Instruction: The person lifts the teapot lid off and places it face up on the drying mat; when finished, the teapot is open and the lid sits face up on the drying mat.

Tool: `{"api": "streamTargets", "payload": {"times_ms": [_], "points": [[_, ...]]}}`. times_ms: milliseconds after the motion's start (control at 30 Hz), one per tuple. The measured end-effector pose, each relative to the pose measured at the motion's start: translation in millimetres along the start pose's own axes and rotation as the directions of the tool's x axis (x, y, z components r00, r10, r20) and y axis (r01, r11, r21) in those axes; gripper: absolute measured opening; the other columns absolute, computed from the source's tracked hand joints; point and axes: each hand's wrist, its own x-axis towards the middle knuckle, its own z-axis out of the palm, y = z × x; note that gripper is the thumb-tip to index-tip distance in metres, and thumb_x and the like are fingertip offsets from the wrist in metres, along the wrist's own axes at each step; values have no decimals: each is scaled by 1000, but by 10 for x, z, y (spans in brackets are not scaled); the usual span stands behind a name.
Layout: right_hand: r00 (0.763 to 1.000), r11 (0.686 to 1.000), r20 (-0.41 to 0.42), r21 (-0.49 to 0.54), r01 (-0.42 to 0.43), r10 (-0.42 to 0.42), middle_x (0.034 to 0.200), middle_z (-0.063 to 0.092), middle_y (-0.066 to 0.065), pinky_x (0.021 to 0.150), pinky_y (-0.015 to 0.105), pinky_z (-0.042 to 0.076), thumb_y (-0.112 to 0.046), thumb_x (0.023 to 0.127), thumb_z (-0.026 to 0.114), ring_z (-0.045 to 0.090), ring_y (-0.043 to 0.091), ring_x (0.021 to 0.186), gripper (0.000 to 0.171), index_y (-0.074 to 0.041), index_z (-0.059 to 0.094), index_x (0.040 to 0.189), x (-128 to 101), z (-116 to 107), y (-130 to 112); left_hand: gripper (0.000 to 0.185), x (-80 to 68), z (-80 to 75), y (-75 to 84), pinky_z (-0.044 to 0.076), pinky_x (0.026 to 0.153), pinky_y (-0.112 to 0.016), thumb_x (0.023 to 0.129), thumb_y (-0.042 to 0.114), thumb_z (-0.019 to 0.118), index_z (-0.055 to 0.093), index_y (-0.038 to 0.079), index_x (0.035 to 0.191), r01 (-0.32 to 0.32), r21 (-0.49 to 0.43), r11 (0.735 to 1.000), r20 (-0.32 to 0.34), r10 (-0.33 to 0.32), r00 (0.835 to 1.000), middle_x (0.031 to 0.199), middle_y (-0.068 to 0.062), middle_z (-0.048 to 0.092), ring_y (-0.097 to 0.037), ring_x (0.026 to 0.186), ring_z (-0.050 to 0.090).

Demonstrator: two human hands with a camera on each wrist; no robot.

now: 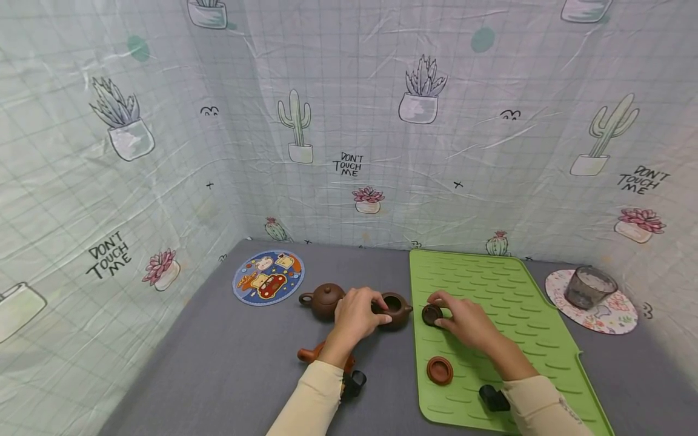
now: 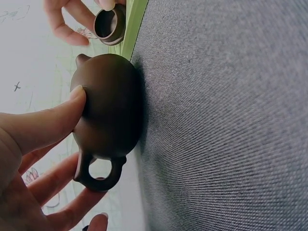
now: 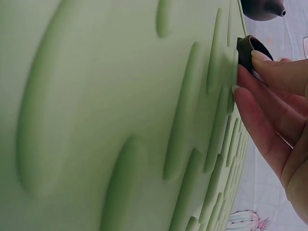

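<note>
Left hand grips a lidless dark-brown clay teapot on the grey surface; right hand pinches its small round lid over a ribbed green mat.

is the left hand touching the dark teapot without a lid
Touching. The left wrist view shows the left hand with its thumb pressed on the side of the teapot and a finger under its handle.

Second brown teapot on grey tabletop, just left of hands. Round cartoon coaster beyond it. Orange-brown lid nearer than hands. Glass cup on floral coaster far right.
</note>
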Motion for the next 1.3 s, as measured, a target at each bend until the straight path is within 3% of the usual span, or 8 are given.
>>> {"api": "streamTargets", "payload": {"times_ms": [400, 1133, 1300], "points": [[999, 999, 9, -4, -34, 34, 124, 73, 12, 92, 53, 56, -7, 88, 77, 69, 36, 114, 31, -9, 73, 119, 29, 11, -21, 15, 4, -3, -4, 45, 65, -30, 77, 37, 89, 78, 33, 86, 3, -3, 1000, 2, -3, 1000, 111, 4, 75, -21, 93, 63], [999, 1000, -34, -20, -20, 19, 119, 76, 13, 90, 52, 57, -6, 86, 79, 70, 37, 111, 30, -9, 76, 116, 28, 32, -34, 15, 0, 28, -11, 48, 70, -36, 77, 35, 90, 78, 31, 85, -7, -5, 1000, -9, 7, 1000, 108, 4, 75, -21, 92, 63], [999, 1000, -38, -18, -25, 24, 118, 76, 13, 89, 52, 57, -5, 85, 80, 70, 37, 111, 30, -9, 76, 115, 26, 28, -53, 15, 8, 32, 3, 46, 65, -33, 77, 35, 90, 78, 31, 86, -9, 11, 1000, -14, 10, 1000, 108, 2, 76, -21, 90, 63]]}}
